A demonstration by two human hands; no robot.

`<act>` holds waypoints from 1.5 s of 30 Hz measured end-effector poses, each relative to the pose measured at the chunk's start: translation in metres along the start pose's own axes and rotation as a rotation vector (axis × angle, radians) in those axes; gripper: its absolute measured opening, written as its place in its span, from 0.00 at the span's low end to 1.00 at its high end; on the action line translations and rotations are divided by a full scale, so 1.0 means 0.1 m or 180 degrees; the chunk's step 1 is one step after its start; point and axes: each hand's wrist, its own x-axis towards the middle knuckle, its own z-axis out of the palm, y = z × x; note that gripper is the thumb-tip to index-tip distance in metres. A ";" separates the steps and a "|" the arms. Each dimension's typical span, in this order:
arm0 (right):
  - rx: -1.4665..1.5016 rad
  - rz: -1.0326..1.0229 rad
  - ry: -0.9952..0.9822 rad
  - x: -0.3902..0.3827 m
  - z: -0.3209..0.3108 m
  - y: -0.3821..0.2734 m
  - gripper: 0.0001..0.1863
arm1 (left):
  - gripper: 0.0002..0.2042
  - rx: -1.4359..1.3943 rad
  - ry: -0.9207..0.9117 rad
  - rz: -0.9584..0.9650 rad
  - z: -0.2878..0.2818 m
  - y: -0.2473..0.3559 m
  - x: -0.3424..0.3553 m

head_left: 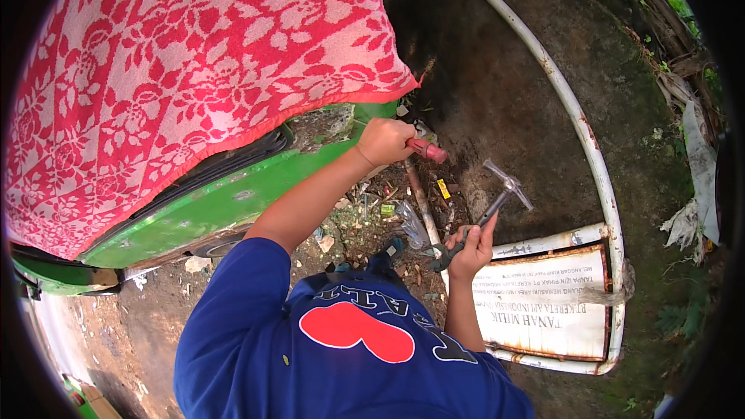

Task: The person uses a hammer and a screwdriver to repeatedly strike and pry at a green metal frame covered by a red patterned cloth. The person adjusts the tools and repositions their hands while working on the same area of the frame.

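Observation:
My left hand (386,142) is closed around the red handle (428,150) of what looks like a screwdriver, its butt end toward the right. The tool's tip lies toward the damaged patch (322,128) on the green vehicle body (233,195); whether it touches cannot be made out. Lower and to the right, my right hand (472,250) grips a hammer (510,184) with a slim metal head and a dark handle. The hammer head is raised, apart from the red handle.
A pink and red floral cloth (209,46) covers the vehicle's top. On the right, a bent white pipe frame (578,112) carries a rusty white sign (543,302). Rubble, plastic scraps and a small yellow item (443,188) litter the ground. Plants and debris line the far right.

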 end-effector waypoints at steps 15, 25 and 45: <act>-0.0344 0.0627 -0.0684 0.04 0.12 0.28 0.30 | 0.08 0.0004 0.0127 -0.0163 -0.02 0.06 0.13; 0.0490 0.0127 -0.0128 0.13 0.07 -0.03 0.30 | 0.07 0.0065 0.0130 -0.0098 0.02 0.08 0.07; -0.0394 0.0486 -0.0728 0.14 0.09 0.11 0.30 | 0.06 0.0025 0.0092 -0.0117 0.01 0.08 0.03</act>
